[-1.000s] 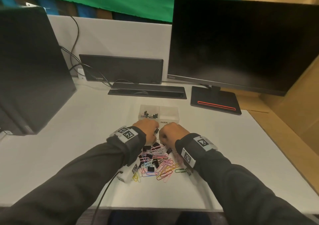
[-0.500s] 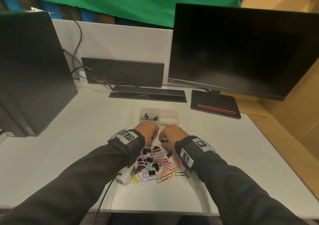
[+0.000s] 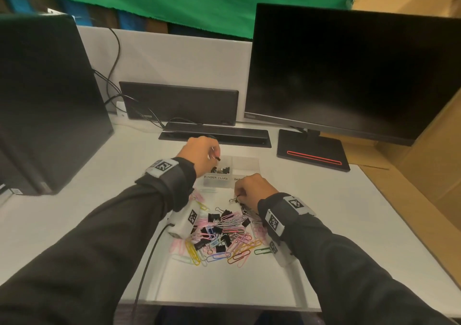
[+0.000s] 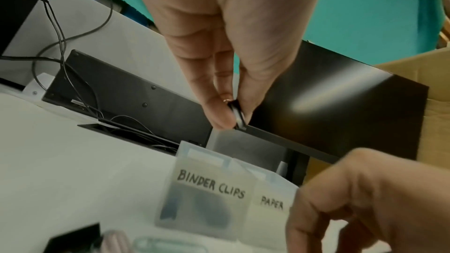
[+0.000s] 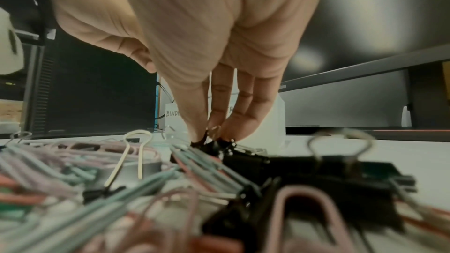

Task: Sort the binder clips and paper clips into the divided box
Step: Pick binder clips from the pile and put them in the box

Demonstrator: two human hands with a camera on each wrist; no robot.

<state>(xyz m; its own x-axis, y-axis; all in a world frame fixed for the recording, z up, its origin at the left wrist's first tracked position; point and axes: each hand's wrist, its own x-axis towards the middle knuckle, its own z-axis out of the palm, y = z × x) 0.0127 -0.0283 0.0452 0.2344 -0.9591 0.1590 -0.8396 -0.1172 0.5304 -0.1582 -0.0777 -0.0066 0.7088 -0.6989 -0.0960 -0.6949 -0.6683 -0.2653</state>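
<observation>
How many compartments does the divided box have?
2: the BINDER CLIPS compartment on the left, the PAPER compartment on the right, its label partly hidden by the right hand.

**Black clips, pastel wire, white surface**

My sleeves are charcoal, each banded at the wrist by white tags printed with black square patterns. The binder clips in the pile are black with silver wire handles; the paper clips run pink, lilac, yellow, orange, pale blue and one green. The divided box is frosted translucent, lettered in black marker. The surface is white. The monitor is black, its stand marked with a red line. Behind hangs green cloth; tan cardboard sits at my right.
</observation>
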